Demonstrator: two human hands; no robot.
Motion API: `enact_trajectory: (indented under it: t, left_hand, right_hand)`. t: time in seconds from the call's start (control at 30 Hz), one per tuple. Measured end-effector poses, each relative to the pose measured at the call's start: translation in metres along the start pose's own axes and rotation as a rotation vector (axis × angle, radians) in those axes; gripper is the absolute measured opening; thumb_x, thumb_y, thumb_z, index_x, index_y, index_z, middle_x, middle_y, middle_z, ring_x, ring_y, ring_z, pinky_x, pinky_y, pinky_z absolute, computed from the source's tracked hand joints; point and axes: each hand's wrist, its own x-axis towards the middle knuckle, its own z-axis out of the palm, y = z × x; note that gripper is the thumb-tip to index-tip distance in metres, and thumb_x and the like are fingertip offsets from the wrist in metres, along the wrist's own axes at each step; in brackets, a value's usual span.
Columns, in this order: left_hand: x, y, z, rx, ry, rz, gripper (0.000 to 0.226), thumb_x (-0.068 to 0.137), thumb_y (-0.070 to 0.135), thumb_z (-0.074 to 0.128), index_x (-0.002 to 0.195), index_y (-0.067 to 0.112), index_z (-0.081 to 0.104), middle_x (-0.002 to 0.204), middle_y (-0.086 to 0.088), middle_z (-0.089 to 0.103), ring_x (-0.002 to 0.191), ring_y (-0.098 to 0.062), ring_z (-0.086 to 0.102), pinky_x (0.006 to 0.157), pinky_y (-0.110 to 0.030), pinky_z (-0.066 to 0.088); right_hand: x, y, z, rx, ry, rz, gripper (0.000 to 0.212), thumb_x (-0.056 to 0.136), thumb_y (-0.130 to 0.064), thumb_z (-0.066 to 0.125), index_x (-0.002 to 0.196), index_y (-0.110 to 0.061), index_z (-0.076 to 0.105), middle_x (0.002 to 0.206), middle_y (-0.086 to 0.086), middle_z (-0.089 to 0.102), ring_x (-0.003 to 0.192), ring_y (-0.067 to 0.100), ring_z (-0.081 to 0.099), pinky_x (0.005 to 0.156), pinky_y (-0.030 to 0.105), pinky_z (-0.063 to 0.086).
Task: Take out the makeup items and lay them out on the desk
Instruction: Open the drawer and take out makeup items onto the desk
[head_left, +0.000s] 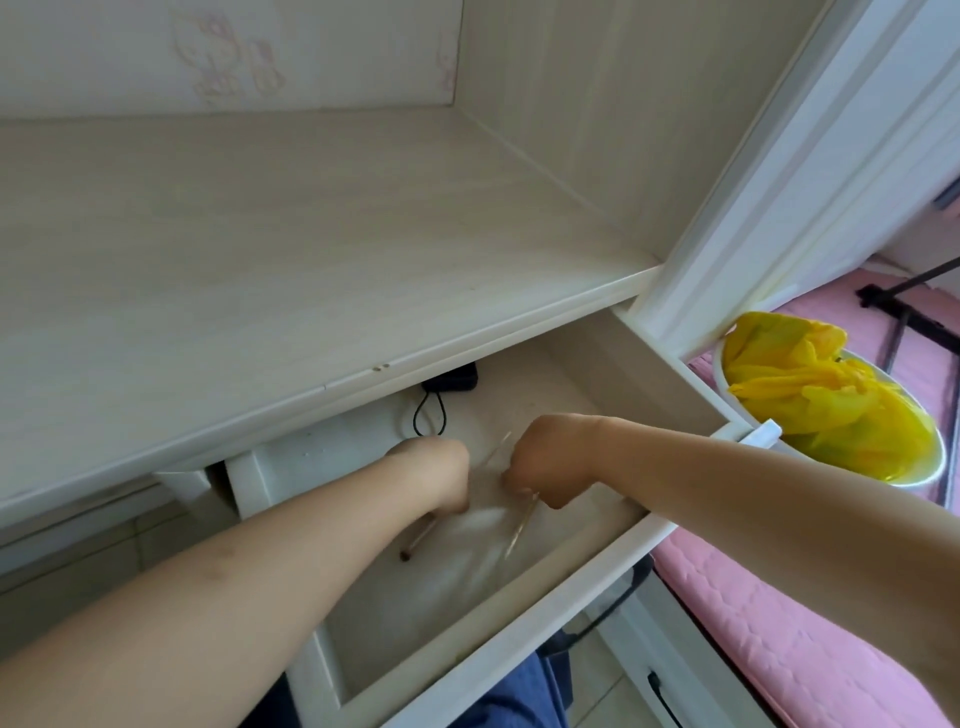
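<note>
Both my hands reach down into the pulled-out white drawer (545, 597) under the pale wooden desk (260, 249). My left hand (441, 473) is curled over a thin brush (418, 540) with a dark tip that sticks out below it. My right hand (545, 462) grips a slim pale makeup pencil (519, 530), which pokes out above and below the fist. Motion blurs the drawer floor between the hands, and the fingers themselves are hidden.
A black pouch with a cord loop (441, 400) lies at the back of the drawer. A white bin with a yellow bag (831, 405) stands to the right, beside a pink mattress (779, 623). A white cabinet post (779, 182) rises at the desk's right end.
</note>
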Motion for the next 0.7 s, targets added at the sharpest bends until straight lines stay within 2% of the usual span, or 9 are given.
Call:
enact_trajectory:
  t: [0.1,0.17,0.23,0.33,0.4,0.47,0.57,0.63,0.7]
  left_hand:
    - [-0.009,-0.007,-0.009,-0.177,0.044,0.008,0.023,0.078,0.018,0.052,0.056,0.014,0.049,0.055,-0.003,0.054,0.048,-0.02,0.052,0.047,-0.023,0.041]
    - [-0.018,-0.011,-0.014,-0.333,0.054,0.036,0.019,0.081,0.018,0.05,0.066,0.01,0.059,0.067,-0.007,0.067,0.058,-0.023,0.066,0.056,-0.027,0.053]
    - [-0.029,-0.012,-0.02,-0.525,0.065,0.079,0.016,0.085,0.015,0.05,0.079,0.006,0.062,0.085,-0.011,0.072,0.074,-0.021,0.072,0.062,-0.03,0.059]
    - [-0.047,-0.008,-0.03,-0.749,0.075,0.141,0.011,0.09,0.014,0.05,0.082,0.01,0.056,0.094,-0.009,0.069,0.078,-0.012,0.072,0.062,-0.026,0.059]
    - [-0.062,-0.007,-0.04,-0.821,0.116,0.183,0.009,0.091,0.016,0.05,0.086,0.01,0.055,0.092,-0.005,0.068,0.077,-0.009,0.071,0.064,-0.025,0.059]
    - [-0.077,-0.008,-0.052,-0.88,0.165,0.22,0.009,0.091,0.015,0.05,0.091,0.009,0.057,0.088,-0.002,0.068,0.075,-0.008,0.07,0.066,-0.026,0.059]
    - [-0.101,-0.018,-0.073,-1.028,0.212,0.257,0.01,0.093,0.014,0.05,0.09,0.009,0.058,0.087,-0.006,0.071,0.073,-0.012,0.07,0.064,-0.025,0.058]
    - [-0.114,-0.031,-0.088,-1.113,0.245,0.268,0.009,0.094,0.012,0.051,0.09,0.007,0.057,0.089,-0.009,0.072,0.075,-0.016,0.072,0.062,-0.026,0.058]
    - [-0.124,-0.046,-0.1,-1.155,0.295,0.25,0.009,0.094,0.011,0.05,0.09,0.006,0.057,0.089,-0.009,0.071,0.078,-0.019,0.072,0.06,-0.026,0.058]
  right_hand:
    - [-0.016,0.005,0.002,0.151,0.16,0.074,0.021,0.084,-0.019,0.05,0.104,-0.015,0.053,0.096,0.006,0.065,0.08,0.028,0.053,0.071,0.034,0.042]
    - [-0.029,0.007,0.004,0.274,0.247,0.134,0.021,0.082,-0.022,0.051,0.102,-0.019,0.053,0.094,0.003,0.066,0.078,0.026,0.056,0.07,0.032,0.045]
    - [-0.042,0.005,0.002,0.397,0.328,0.191,0.019,0.08,-0.023,0.051,0.099,-0.023,0.052,0.088,-0.003,0.064,0.071,0.022,0.053,0.067,0.03,0.047]
    - [-0.057,-0.004,-0.002,0.529,0.476,0.268,0.008,0.08,-0.025,0.05,0.087,-0.025,0.046,0.075,-0.009,0.058,0.065,0.021,0.053,0.064,0.03,0.049]
    - [-0.068,-0.01,-0.013,0.667,0.579,0.321,0.009,0.08,-0.027,0.052,0.088,-0.023,0.051,0.073,-0.005,0.063,0.066,0.019,0.059,0.066,0.033,0.052]
    - [-0.079,-0.014,-0.031,0.836,0.672,0.338,0.01,0.079,-0.024,0.057,0.089,-0.025,0.057,0.076,-0.006,0.064,0.069,0.013,0.061,0.067,0.028,0.051]
    - [-0.089,-0.017,-0.062,1.024,0.808,0.307,0.017,0.082,-0.015,0.062,0.086,-0.032,0.059,0.078,-0.011,0.064,0.072,0.005,0.06,0.068,0.02,0.049]
    - [-0.09,-0.015,-0.084,1.118,0.876,0.296,0.01,0.086,-0.013,0.06,0.087,-0.022,0.061,0.081,-0.006,0.068,0.076,0.008,0.064,0.072,0.025,0.051]
    - [-0.086,-0.012,-0.106,1.199,0.928,0.303,0.013,0.091,-0.014,0.054,0.083,-0.022,0.059,0.071,-0.011,0.067,0.068,0.003,0.063,0.068,0.023,0.05]
